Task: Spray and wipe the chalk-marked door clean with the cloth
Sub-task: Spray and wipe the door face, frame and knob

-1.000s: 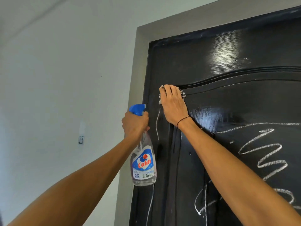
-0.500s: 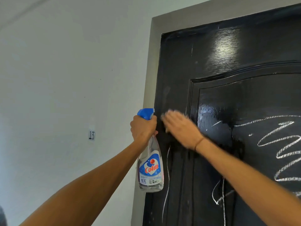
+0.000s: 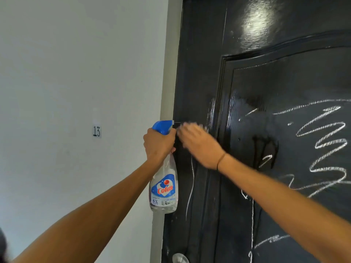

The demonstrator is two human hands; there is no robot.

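Observation:
A glossy black door (image 3: 275,76) carries white chalk scribbles (image 3: 326,141) on its right panel and thin chalk lines (image 3: 191,179) lower down its left stile. My left hand (image 3: 158,144) grips the neck of a clear spray bottle (image 3: 164,188) with a blue trigger head, held upright beside the door's left edge. My right hand (image 3: 197,144) lies flat against the left stile, blurred by motion, pressing a cloth (image 3: 190,124) of which only a pale edge shows past the fingertips.
A grey door frame (image 3: 169,76) runs down the door's left side, with a white wall (image 3: 76,92) beyond it bearing a small "13" label (image 3: 96,131). A round metal knob (image 3: 180,258) shows at the bottom edge.
My right hand with the cloth has swept down the left stile from the panel's top corner to beside the bottle's head. The view has dropped lower; the left hand keeps hold of the bottle.

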